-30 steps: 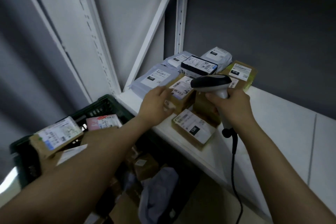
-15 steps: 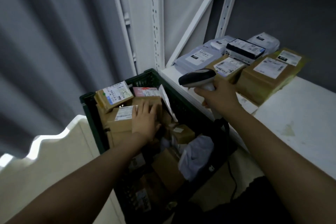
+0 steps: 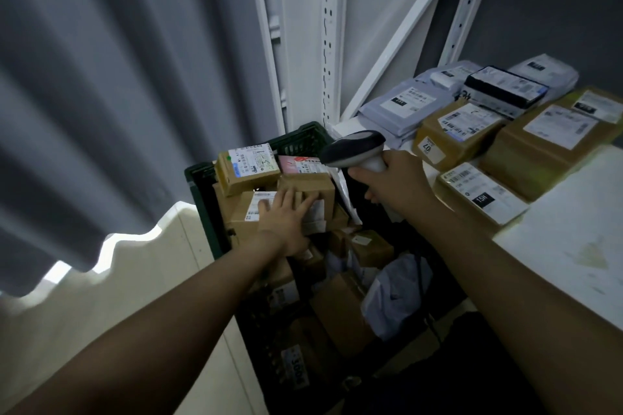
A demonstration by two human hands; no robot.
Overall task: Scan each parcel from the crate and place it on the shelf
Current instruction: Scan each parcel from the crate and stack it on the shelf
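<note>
Since half a second ago the left hand (image 3: 286, 219) has barely shifted, lying palm-down on a brown parcel (image 3: 269, 212) near the top of the pile in the dark green crate (image 3: 199, 185), while the view has drawn a little closer. Its fingers are spread flat over the white label, not curled around any edge. The right hand (image 3: 394, 185) is wrapped tightly around the handle of a grey scanner (image 3: 354, 148), held above the crate's far corner (its head points left, toward the cartons). More brown boxes and a grey poly bag (image 3: 394, 293) fill the crate. To the right, the white shelf (image 3: 573, 246) carries labelled boxes and grey mailers at its back-left end, its near part bare and faintly stained. White slotted uprights (image 3: 328, 30) rise behind, against a dark grey wall; a grey curtain (image 3: 111, 77) hangs on the left over a pale floor.
</note>
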